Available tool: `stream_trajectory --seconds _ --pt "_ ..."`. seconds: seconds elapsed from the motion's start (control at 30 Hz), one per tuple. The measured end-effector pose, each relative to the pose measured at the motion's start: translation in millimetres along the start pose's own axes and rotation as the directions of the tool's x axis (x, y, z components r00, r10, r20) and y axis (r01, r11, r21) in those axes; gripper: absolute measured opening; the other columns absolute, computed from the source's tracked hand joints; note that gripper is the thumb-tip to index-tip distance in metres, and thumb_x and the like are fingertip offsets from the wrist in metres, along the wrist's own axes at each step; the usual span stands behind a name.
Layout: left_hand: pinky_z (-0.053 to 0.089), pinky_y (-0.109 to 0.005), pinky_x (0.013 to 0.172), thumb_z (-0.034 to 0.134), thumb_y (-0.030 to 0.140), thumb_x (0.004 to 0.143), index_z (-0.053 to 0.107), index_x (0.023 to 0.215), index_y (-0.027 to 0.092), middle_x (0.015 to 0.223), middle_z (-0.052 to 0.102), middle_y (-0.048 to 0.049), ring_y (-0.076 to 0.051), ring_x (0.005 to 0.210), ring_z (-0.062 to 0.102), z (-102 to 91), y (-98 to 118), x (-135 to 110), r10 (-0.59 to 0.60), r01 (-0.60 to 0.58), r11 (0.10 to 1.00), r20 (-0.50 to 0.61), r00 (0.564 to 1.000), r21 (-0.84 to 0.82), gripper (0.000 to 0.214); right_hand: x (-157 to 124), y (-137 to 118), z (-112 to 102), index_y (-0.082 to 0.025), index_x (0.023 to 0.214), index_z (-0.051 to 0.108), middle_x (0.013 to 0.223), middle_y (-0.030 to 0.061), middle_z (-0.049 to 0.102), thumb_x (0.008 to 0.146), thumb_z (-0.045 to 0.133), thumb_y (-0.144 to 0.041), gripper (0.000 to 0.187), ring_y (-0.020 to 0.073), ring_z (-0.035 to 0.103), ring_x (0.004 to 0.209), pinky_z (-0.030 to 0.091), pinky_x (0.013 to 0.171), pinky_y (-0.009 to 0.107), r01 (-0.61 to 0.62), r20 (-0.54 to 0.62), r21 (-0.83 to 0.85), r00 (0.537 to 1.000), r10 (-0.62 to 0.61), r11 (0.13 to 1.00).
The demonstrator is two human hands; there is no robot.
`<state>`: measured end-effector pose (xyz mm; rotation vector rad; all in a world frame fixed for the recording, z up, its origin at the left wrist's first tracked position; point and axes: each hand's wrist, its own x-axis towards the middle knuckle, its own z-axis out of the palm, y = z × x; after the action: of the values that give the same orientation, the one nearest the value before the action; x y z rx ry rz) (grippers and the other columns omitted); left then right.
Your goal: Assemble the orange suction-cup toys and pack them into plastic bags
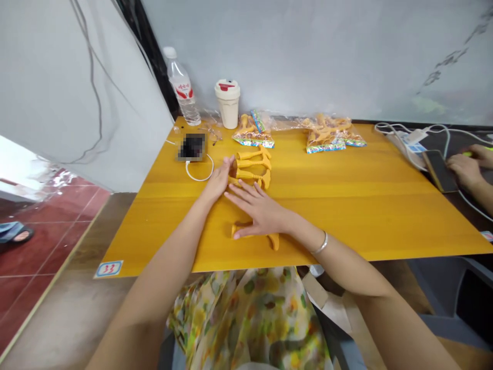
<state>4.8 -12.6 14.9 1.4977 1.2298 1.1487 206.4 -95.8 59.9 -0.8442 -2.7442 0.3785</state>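
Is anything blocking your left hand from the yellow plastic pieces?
Nothing visible does. The left hand sits right at the end of the row of yellow plastic pieces, with nothing between them.

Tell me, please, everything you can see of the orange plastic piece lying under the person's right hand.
The orange plastic piece looks moulded and smooth, with a narrow bar running sideways and a flared right end. It lies flat near the front edge of the yellow tabletop. The person's right hand rests on it, hiding its middle, so its full shape cannot be seen. It looks intact.
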Motion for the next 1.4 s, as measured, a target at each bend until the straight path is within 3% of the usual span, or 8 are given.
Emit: stream_trajectory --seconds 0.13,0.27,0.43,0.6,0.7,0.87,1.1,1.4 --pt "0.029 -0.043 0.126 0.023 0.071 0.099 0.059 0.142 0.024 0.157 0.049 -0.0089 -0.024 0.148 0.043 -0.3 -2.6 0.8 0.009 -0.009 1.000 0.008 1.000 -0.006 0.073 3.9 2.1 0.4 -0.020 0.165 0.015 0.169 0.0170 0.022 0.086 0.055 -0.076 0.106 0.0369 0.010 0.159 0.005 0.125 0.065 -0.031 -0.032 -0.083 0.999 0.028 0.996" --pt "0.027 -0.042 0.127 0.021 0.073 0.098 0.054 0.148 0.024 0.160 0.046 -0.0062 -0.024 0.150 0.039 0.3 -0.8 -0.3 0.022 -0.021 1.000 0.046 0.999 -0.021 0.077 7.5 29.3 -6.2 -0.018 0.165 0.016 0.169 0.0169 0.022 0.091 0.047 -0.075 0.099 0.0364 0.012 0.159 0.009 0.125 0.065 -0.215 -0.124 -0.124 0.972 0.200 0.969" --pt "0.031 -0.042 0.125 0.017 0.074 0.097 0.044 0.154 0.015 0.161 0.042 -0.0132 -0.027 0.149 0.042 1.4 6.4 -3.5 0.000 0.002 0.999 0.063 0.998 -0.032 0.086 5.6 61.3 -15.7 -0.017 0.166 0.011 0.171 0.0141 0.017 0.101 0.030 -0.066 0.084 0.0341 0.013 0.159 0.018 0.123 0.065 -0.458 -0.181 -0.012 0.875 0.448 0.889" --pt "0.032 -0.043 0.124 0.018 0.076 0.095 0.047 0.153 0.017 0.159 0.046 -0.0141 -0.028 0.146 0.047 2.2 6.6 -3.8 -0.016 0.017 0.999 0.045 0.999 -0.034 0.087 -3.2 92.4 -20.9 -0.015 0.166 0.010 0.171 0.0169 0.013 0.102 0.030 -0.059 0.080 0.0364 0.015 0.158 0.021 0.122 0.065 -0.643 -0.236 0.005 0.743 0.626 0.766" --pt "0.033 -0.043 0.124 0.018 0.077 0.095 0.048 0.152 0.018 0.158 0.047 -0.0135 -0.028 0.145 0.048 2.9 6.5 -3.7 -0.012 0.013 0.999 0.036 0.999 -0.029 0.087 -9.3 106.1 -20.1 -0.016 0.166 0.012 0.171 0.0170 0.016 0.103 0.029 -0.057 0.076 0.0367 0.019 0.157 0.023 0.121 0.065 -0.711 -0.181 -0.039 0.696 0.695 0.702" --pt "0.033 -0.043 0.124 0.018 0.074 0.097 0.046 0.153 0.012 0.159 0.044 -0.0164 -0.029 0.146 0.047 2.9 9.7 -4.4 -0.011 0.013 0.999 0.046 0.999 -0.045 0.088 -12.4 112.2 -16.3 -0.020 0.160 0.034 0.170 0.0136 0.022 0.106 0.023 -0.048 0.062 0.0347 0.018 0.158 0.017 0.123 0.066 -0.698 -0.064 -0.123 0.715 0.696 0.705" --pt "0.034 -0.043 0.124 0.018 0.074 0.097 0.047 0.152 0.015 0.159 0.045 -0.0144 -0.028 0.145 0.047 3.2 11.1 -4.5 -0.006 0.008 0.999 0.057 0.998 -0.037 0.086 -11.4 110.7 -15.5 -0.019 0.159 0.037 0.169 0.0135 0.025 0.105 0.028 -0.035 0.057 0.0342 0.021 0.157 0.018 0.123 0.065 -0.682 -0.066 -0.130 0.730 0.680 0.720" --pt "0.034 -0.042 0.123 0.020 0.073 0.097 0.047 0.152 0.014 0.158 0.046 -0.0150 -0.028 0.144 0.049 2.9 10.3 -5.0 -0.006 0.007 1.000 0.050 0.999 -0.029 0.085 -7.2 108.9 -20.4 -0.011 0.163 0.021 0.170 0.0203 0.016 0.100 0.041 -0.036 0.071 0.0338 0.018 0.157 0.028 0.121 0.060 -0.721 -0.347 -0.065 0.665 0.662 0.690"
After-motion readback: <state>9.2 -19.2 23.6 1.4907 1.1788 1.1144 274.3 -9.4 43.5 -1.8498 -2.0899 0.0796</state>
